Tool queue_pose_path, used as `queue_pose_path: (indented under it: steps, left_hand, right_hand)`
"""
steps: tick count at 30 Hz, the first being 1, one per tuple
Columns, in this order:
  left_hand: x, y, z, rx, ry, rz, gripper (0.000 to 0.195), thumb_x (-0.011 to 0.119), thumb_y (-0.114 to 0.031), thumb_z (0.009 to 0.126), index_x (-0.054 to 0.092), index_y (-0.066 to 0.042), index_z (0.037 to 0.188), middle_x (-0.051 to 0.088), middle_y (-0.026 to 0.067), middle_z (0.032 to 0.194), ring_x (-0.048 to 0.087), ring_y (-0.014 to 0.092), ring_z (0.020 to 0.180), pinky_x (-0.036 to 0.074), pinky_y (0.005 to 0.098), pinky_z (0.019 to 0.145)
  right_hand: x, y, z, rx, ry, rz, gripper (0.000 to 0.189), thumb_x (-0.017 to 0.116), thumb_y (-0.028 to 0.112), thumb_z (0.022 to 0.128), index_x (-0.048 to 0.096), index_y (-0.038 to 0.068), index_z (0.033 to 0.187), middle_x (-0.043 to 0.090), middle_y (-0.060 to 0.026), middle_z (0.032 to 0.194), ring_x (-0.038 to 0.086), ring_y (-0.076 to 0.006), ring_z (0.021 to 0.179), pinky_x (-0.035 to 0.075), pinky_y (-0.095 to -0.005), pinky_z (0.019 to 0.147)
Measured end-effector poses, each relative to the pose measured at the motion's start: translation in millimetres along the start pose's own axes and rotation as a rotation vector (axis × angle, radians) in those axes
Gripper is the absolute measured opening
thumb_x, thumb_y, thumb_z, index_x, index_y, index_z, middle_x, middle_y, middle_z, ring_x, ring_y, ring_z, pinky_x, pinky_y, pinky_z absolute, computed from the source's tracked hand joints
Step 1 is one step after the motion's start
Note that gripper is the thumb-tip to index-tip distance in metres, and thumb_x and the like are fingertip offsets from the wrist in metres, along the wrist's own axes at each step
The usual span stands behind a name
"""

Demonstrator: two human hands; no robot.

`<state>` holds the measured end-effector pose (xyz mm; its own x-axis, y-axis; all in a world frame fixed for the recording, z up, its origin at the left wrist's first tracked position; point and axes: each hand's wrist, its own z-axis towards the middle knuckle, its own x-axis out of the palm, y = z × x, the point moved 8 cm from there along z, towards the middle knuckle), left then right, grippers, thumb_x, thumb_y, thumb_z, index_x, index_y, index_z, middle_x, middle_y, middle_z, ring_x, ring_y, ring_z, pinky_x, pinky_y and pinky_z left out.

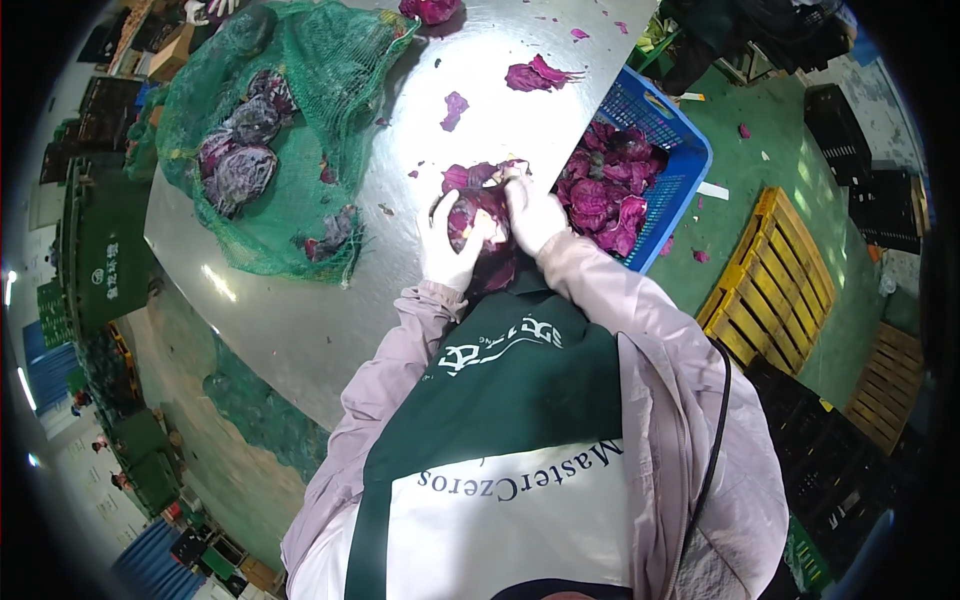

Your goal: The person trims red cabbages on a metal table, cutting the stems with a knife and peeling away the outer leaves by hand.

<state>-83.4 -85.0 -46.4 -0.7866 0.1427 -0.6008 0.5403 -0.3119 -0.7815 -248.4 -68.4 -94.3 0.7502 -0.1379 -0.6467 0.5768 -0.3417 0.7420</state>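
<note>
My left hand point(448, 244), in a white glove, grips the near-left side of a red cabbage point(466, 214) at the edge of the metal table point(300, 322). The gloved right hand point(529, 206) is at the cabbage's upper right, its fingers closed on a pale, leafy part of it. Purple leaves lie around the cabbage. Left of my hands, a green mesh bag point(315, 135) lies on the table with several red cabbages point(244, 176) in it. To the right, below the table's edge, a blue plastic crate point(675, 120) holds many loose purple leaves point(600, 195).
Loose leaves point(536, 75) and another red cabbage point(431, 9) lie towards the table's far end. A yellow pallet point(780, 277) lies on the floor at right, near black crates point(795, 427). At far left stands a large green bin point(109, 247). Gloved hands of another person point(210, 9) show at top left.
</note>
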Motion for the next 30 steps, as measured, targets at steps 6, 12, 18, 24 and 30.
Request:
queue_pose_path:
  steps: [6,12,18,24,30]
  left_hand:
    - [-9.3,18.0,-22.5,0.024,0.068,-0.073,0.07,0.072,-0.023,0.075,0.036,0.0,0.131,0.037,0.0176,0.13,0.038,0.03,0.123,0.031,0.0397,0.104]
    - [-13.2,58.4,-44.7,-0.085,0.225,-0.307,0.091,0.071,-0.016,0.077,0.01,-0.003,0.143,0.025,0.0176,0.141,0.029,0.027,0.132,0.024,0.04,0.109]
    - [-25.2,57.3,-42.1,-0.216,0.206,-0.559,0.094,0.069,-0.011,0.076,0.005,-0.008,0.145,0.02,0.0206,0.145,0.029,0.03,0.132,0.027,0.0411,0.108]
    - [-25.9,64.4,-38.6,-0.26,0.213,-0.557,0.096,0.073,-0.014,0.074,0.008,-0.009,0.145,0.023,0.02,0.141,0.032,0.031,0.13,0.032,0.0416,0.106]
    - [-23.4,90.0,-28.0,-0.377,0.084,-0.185,0.094,0.08,-0.026,0.068,0.024,-0.006,0.14,0.034,0.0165,0.123,0.042,0.028,0.115,0.037,0.039,0.1]
  right_hand:
    - [0.9,-28.1,27.4,0.002,0.081,-0.078,0.04,0.05,0.038,0.088,0.056,0.012,0.118,0.064,-0.0172,0.098,0.062,-0.0349,0.09,0.05,-0.0417,0.079]
    - [9.2,-36.9,30.2,0.112,0.057,0.136,0.037,0.056,0.035,0.086,0.059,0.007,0.11,0.064,-0.017,0.086,0.063,-0.029,0.077,0.049,-0.0361,0.07]
    - [11.9,-26.6,23.3,-0.108,-0.037,0.38,0.031,0.06,0.029,0.086,0.06,0.005,0.104,0.059,-0.0095,0.069,0.055,-0.0197,0.059,0.046,-0.031,0.059]
    - [22.6,-12.1,10.0,0.207,0.223,0.798,0.018,0.059,0.024,0.09,0.058,0.007,0.093,0.051,0.0027,0.062,0.043,-0.0036,0.044,0.032,-0.02,0.037]
    - [3.7,-15.1,7.7,0.084,0.013,0.626,0.031,0.052,0.031,0.092,0.058,0.005,0.107,0.066,-0.0076,0.079,0.063,-0.0155,0.065,0.049,-0.0277,0.059]
